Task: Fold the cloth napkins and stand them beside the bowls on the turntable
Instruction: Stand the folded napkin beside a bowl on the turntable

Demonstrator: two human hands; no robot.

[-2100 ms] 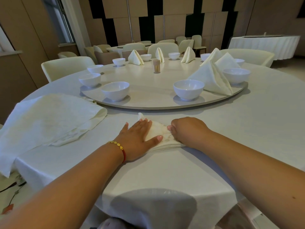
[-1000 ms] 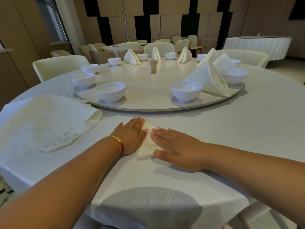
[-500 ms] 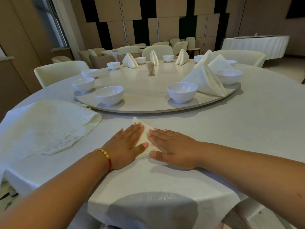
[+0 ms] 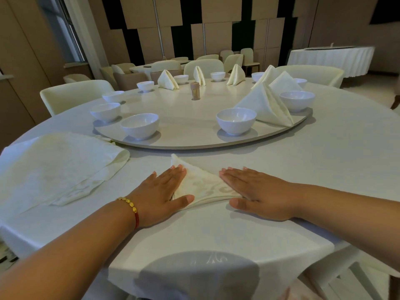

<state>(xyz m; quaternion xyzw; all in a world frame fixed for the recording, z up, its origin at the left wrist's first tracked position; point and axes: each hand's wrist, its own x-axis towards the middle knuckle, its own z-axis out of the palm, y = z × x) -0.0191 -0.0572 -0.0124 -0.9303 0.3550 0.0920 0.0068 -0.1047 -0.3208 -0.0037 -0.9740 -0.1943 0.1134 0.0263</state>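
Observation:
A cream cloth napkin (image 4: 205, 184), folded into a flat triangle, lies on the tablecloth just in front of the turntable (image 4: 186, 139). My left hand (image 4: 161, 191) presses flat on its left side, fingers straight. My right hand (image 4: 257, 191) presses flat on its right corner, also with straight fingers. White bowls stand round the turntable, among them one at front left (image 4: 139, 126) and one at front right (image 4: 236, 121). A folded napkin (image 4: 265, 106) stands upright beside the front right bowl, and more folded napkins stand further back.
A pile of unfolded cream napkins (image 4: 58, 165) lies on the table to my left. A toothpick holder (image 4: 195, 91) stands near the turntable's middle. Cream chairs ring the table, and other dressed tables stand behind.
My hands have slid apart along the folded napkin, uncovering its middle; earlier they lay close together over it. The napkin now shows as a wider flat triangle.

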